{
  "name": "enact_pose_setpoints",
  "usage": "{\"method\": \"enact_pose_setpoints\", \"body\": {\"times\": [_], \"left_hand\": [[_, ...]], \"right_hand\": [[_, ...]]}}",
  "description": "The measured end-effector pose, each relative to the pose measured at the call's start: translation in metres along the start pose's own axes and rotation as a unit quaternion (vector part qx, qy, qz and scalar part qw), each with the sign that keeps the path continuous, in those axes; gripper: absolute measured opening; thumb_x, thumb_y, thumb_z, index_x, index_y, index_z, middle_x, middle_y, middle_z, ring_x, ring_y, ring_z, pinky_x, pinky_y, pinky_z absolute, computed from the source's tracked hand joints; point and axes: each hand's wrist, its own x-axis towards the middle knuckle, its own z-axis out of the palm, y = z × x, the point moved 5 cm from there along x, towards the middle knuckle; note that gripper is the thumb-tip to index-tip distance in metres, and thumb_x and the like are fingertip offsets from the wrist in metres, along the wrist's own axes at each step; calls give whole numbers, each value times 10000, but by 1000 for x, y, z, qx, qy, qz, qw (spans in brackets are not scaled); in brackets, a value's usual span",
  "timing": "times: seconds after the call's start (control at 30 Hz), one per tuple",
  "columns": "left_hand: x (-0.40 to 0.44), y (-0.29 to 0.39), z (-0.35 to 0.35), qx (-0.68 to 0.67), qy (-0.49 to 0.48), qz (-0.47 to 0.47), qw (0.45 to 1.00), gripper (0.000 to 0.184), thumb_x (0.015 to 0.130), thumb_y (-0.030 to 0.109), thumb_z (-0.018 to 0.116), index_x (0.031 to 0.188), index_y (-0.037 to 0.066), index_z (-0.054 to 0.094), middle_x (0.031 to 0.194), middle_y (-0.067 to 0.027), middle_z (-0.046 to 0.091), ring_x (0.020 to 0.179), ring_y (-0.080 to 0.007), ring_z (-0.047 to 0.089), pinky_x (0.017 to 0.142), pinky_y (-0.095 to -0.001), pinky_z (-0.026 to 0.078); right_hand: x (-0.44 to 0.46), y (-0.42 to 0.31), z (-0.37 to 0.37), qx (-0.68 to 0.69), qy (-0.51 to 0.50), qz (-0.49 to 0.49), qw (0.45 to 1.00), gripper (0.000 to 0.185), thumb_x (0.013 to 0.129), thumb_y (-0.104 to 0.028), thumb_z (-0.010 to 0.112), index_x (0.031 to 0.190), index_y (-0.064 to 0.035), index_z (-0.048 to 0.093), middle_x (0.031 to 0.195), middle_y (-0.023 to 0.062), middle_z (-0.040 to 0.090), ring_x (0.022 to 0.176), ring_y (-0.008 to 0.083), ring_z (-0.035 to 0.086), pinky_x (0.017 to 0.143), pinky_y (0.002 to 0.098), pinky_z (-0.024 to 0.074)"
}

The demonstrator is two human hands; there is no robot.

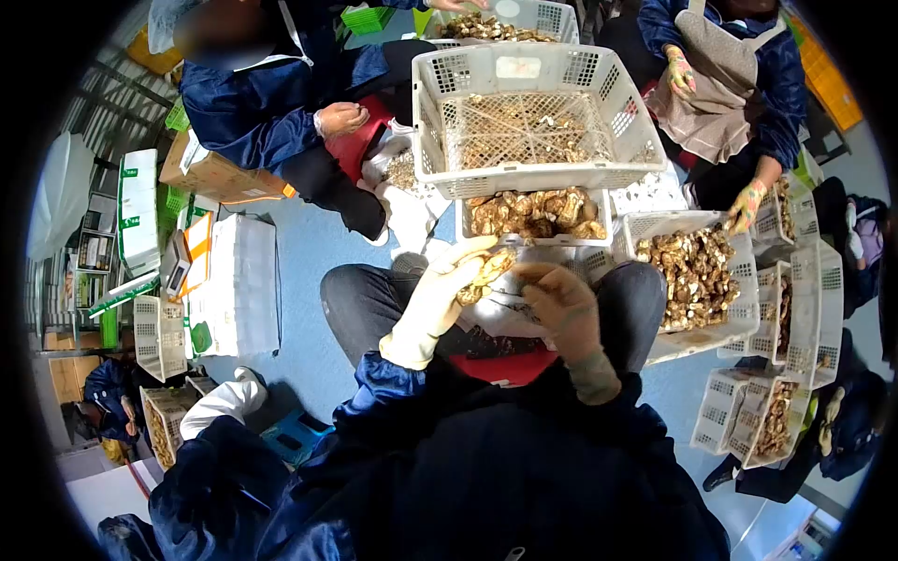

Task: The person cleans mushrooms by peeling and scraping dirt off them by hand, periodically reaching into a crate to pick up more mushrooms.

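Note:
In the middle of the head view, my left hand (438,297), in a pale glove, is closed on a yellowish-brown mushroom (486,276). My right hand (561,307), in a darker, stained glove, is just right of it, with its fingertips near the mushroom; whether it holds anything is hidden. Beyond my hands is a white crate of brown mushrooms (538,213). A large white crate (533,173) with scattered small bits on its mesh bottom rests above it. Right of my knee, another crate (687,222) is heaped with mushrooms (687,276).
Two people sit across, at upper left and upper right; the right one's gloved hand (748,204) touches the heaped crate. White boxes (241,285) stand at left, and stacked crates (730,411) at right. A blue stool (295,437) is at lower left, beside a sleeve.

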Motion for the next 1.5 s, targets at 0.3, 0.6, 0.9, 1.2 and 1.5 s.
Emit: {"method": "enact_pose_setpoints", "body": {"times": [0.3, 0.6, 0.9, 1.2, 1.5], "left_hand": [[-34, -2, 15, 29, -26, -42, 998, 404, 865, 204, 636, 1197, -3, 537, 1078, -85, 609, 880, -139, 592, 709, -250, 491], [-44, 9, 15, 173, 0, -70, 982, 403, 804, 89, 673, 1180, 5, 556, 1034, -84, 639, 857, -136, 610, 732, -238, 492], [-50, -12, 8, 58, -13, -75, 995, 434, 831, 186, 662, 1197, -14, 544, 1072, -98, 631, 843, -152, 604, 722, -265, 494], [-52, -19, 8, 64, 10, -79, 995, 426, 838, 165, 651, 1201, -28, 542, 1063, -110, 638, 873, -167, 612, 757, -283, 499], [-56, -2, 18, 181, -4, -90, 979, 363, 833, 9, 637, 1189, -17, 572, 1099, -81, 642, 992, -133, 601, 871, -240, 468]], "right_hand": [[0, -22, 7, -105, -54, 53, 992, 110, 831, -25, 644, 937, 2, 650, 813, 13, 633, 738, 51, 532, 667, 209, 435], [-5, -9, 7, -12, -122, 95, 988, 115, 840, -82, 661, 937, -23, 642, 750, 5, 605, 702, 54, 528, 627, 201, 434], [-6, -1, -2, -9, -135, 123, 983, 90, 828, -84, 673, 847, -25, 609, 696, -16, 565, 655, 45, 497, 582, 212, 414], [-10, 8, -3, 12, -115, 129, 985, 110, 826, -92, 674, 787, -33, 589, 660, -16, 551, 627, 41, 485, 560, 211, 400], [-13, 5, -3, -10, -158, 163, 974, 108, 828, -123, 674, 819, -36, 610, 677, -8, 572, 621, 32, 494, 539, 196, 384]]}}
